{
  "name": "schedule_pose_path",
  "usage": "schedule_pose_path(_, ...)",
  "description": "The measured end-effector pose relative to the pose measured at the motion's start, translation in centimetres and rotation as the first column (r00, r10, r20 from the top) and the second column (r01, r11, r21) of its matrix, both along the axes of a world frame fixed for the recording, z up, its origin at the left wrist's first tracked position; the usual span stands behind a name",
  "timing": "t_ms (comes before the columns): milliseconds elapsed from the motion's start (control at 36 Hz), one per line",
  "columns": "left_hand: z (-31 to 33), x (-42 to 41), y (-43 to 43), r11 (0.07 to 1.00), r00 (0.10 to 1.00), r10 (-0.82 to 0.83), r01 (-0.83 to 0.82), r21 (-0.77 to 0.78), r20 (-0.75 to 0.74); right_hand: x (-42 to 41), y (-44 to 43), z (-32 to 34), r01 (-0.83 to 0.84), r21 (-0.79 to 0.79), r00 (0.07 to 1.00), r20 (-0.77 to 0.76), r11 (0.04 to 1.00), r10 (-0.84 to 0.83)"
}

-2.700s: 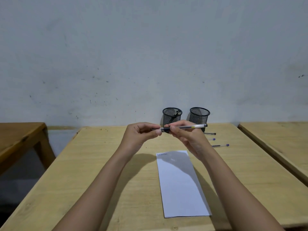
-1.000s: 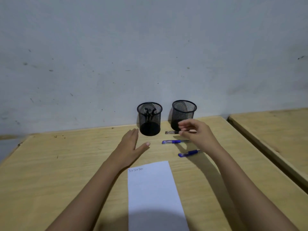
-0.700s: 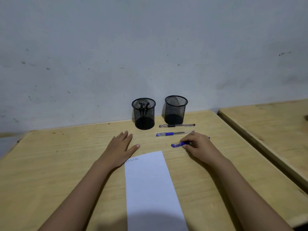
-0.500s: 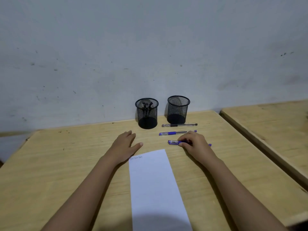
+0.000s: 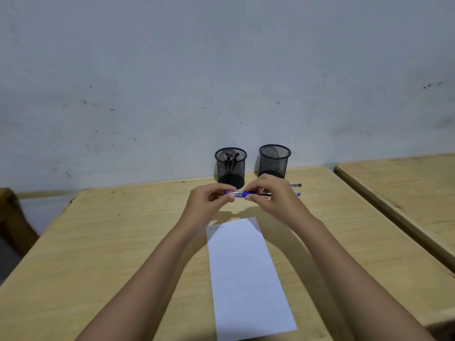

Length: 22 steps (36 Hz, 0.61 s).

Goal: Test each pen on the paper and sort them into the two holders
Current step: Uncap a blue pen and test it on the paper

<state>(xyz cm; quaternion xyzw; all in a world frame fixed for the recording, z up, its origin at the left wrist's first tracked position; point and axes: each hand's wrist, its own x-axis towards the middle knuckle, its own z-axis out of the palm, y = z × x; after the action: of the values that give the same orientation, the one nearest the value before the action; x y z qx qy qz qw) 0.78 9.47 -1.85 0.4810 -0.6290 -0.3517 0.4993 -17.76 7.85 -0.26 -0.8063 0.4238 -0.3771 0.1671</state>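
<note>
The blue pen [image 5: 240, 193] is held level in the air above the bench [image 5: 103, 242], just beyond the far end of the paper [image 5: 246, 279], with both hands pinching it. The left hand [image 5: 209, 205] grips the cap end between thumb and fingertips, its other fingers curled in. The right hand [image 5: 273, 200] grips the barrel the same way, so that only a short blue stretch of the pen shows between the two hands.

Behind the hands, two black mesh holders stand side by side near the wall [image 5: 221, 70]. The left holder [image 5: 231, 167] has dark pens standing in it, their tops just below the rim. Nothing can be made out inside the right holder [image 5: 274, 160]. Beside the right hand, the ends of two more pens lie on the bench: a dark-tipped pen [image 5: 296, 185] nearer the holders and a blue-tipped pen [image 5: 298, 194] just in front of it. Faint scribbles mark the paper's far left corner.

Half a second ago the blue pen lay on the bench under the right hand's fingers and the left hand lay flat, open, by the paper; now both hands are raised and closed on it.
</note>
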Motion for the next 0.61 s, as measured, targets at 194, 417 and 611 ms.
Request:
schedule_pose_path(194,1.4,2.3,1.4,0.999,0.985,0.044,-0.049,-0.021,-0.166,-1.2,1.1,1.3,-0.034,0.212,0.947,0.319,0.977,-0.037)
schedule_pose_path(417,1.6,2.1,2.8,1.0,0.977,0.027,-0.028,-0.001,-0.213,3.1,2.9,-0.6,-0.39,0.423,0.416,0.873,0.818,-0.253)
schedule_pose_path(611,1.9,2.5,3.5,0.996,0.985,-0.025,0.038,0.078,-0.17,4.9,2.2,-0.9,-0.376,0.388,0.49,0.854,0.842,-0.175)
